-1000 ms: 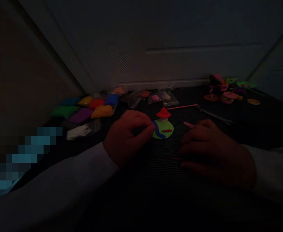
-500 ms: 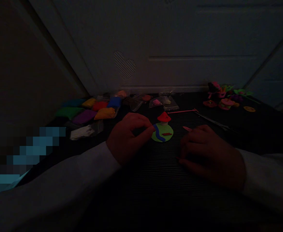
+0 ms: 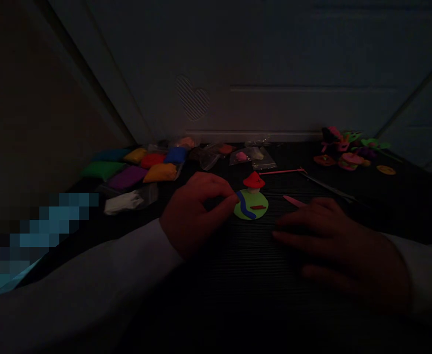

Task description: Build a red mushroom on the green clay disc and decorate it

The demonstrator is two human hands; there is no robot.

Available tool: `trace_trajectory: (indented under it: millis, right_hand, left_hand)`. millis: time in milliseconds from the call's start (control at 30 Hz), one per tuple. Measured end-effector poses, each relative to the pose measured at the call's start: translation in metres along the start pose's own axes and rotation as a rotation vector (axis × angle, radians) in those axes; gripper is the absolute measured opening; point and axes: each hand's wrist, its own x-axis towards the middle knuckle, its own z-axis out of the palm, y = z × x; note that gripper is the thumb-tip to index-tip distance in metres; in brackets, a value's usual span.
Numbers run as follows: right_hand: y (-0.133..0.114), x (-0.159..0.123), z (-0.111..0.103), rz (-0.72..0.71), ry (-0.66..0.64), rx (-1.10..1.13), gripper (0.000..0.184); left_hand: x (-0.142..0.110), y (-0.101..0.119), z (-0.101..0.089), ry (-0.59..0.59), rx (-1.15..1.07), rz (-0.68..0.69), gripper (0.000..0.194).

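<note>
A round green clay base (image 3: 258, 199) lies on the dark table. On it are a wavy blue clay strip (image 3: 246, 209), a short dark red clay strip (image 3: 258, 207) and, at its back edge, a clay mushroom (image 3: 254, 181) with a red cap and pale stem. My left hand (image 3: 199, 211) pinches at the base's left edge, thumb and forefinger together. To the right, my right hand (image 3: 339, 246) lies low over the table, fingers stretched and thumb apart. Beyond its knuckles shows a pink pointed tool (image 3: 293, 201), partly covered. Whatever is under that palm is hidden.
Bags of coloured clay (image 3: 160, 172) and a white clay pack (image 3: 123, 202) lie at the back left. Behind the mushroom are a pink stick (image 3: 282, 171) and small clear bags (image 3: 262, 157). Scissors (image 3: 328, 187) and finished clay figures (image 3: 351, 161) are at the right. A door (image 3: 275, 59) rises behind.
My right hand has moved right and toward me, its curled fingers straightening and uncovering more of the pink tool. My left hand stays at the base's edge. The view has shifted slightly.
</note>
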Motion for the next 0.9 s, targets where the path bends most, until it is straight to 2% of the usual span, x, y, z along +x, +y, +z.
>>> trace_trajectory:
  millis: [233,500,667,900]
  right_hand:
    - [0.002,0.008,0.002,0.099,0.117,0.015,0.015]
    - [-0.003,0.018,0.007,0.134,0.069,0.024,0.006]
    - [-0.005,0.021,0.004,0.170,0.051,0.016,0.008]
    - [-0.002,0.017,0.004,0.132,0.046,0.018,0.013]
  left_hand:
    - [0.000,-0.001,0.000,0.000,0.014,0.011,0.015]
    - [0.001,0.001,0.001,0.016,0.054,0.021,0.015]
    - [0.002,0.001,0.001,0.019,0.036,0.017,0.015]
    - [0.003,0.003,0.000,0.034,0.084,-0.004,0.014]
